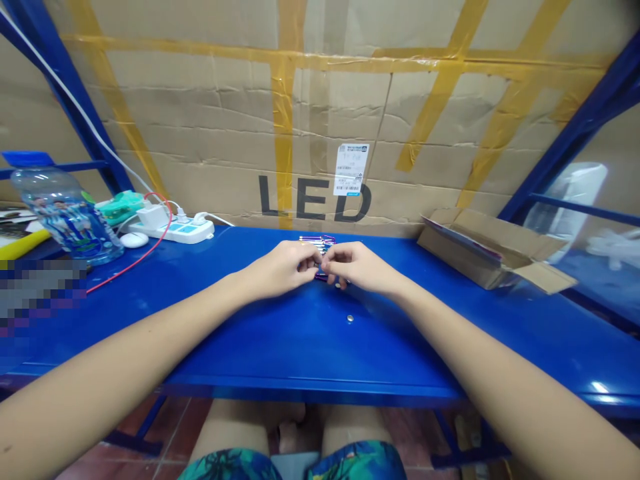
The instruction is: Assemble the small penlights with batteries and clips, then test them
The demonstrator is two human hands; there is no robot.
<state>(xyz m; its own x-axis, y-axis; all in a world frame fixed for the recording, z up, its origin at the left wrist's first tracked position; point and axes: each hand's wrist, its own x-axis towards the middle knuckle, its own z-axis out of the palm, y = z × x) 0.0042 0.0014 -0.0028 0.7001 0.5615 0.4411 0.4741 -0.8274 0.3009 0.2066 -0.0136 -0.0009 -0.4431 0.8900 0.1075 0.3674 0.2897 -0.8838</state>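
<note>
Cardboard wall (210, 113) across the far side, folks, strapped with yellow tape, big black letters reading "LED" and a barcode label (347, 170) just above them, with blue steel shelving posts (65, 87) on the flanks. Down to the blue metal table (250, 347), and the action is right in the middle! The left hand (277, 270) and the right hand (360, 267) reach in from the near side and meet, fingers curled, the grip closed on both sides around a small bundle of purple-and-silver cylinders (319, 241). Most of that bundle is hidden behind the fingers, so exactly what those cylinders are is hard to call from up here, but its ends show beyond the fingertips, far and near, at the centre of the table.

Just near of the right hand, a little silver disc (350, 319) lies flat on the blue, touching nothing. Over to the far left we have a clear plastic water bottle (65, 217), a white power strip (170, 230) with plugs in it, a white computer mouse (134, 240) beside that, and a red cable (130, 260) curving down across the table. Far right, an open cardboard box (493, 250) with its flaps spread. Below the near edge, patterned shorts (295, 463) and bare knees over a red tile floor (150, 440).
</note>
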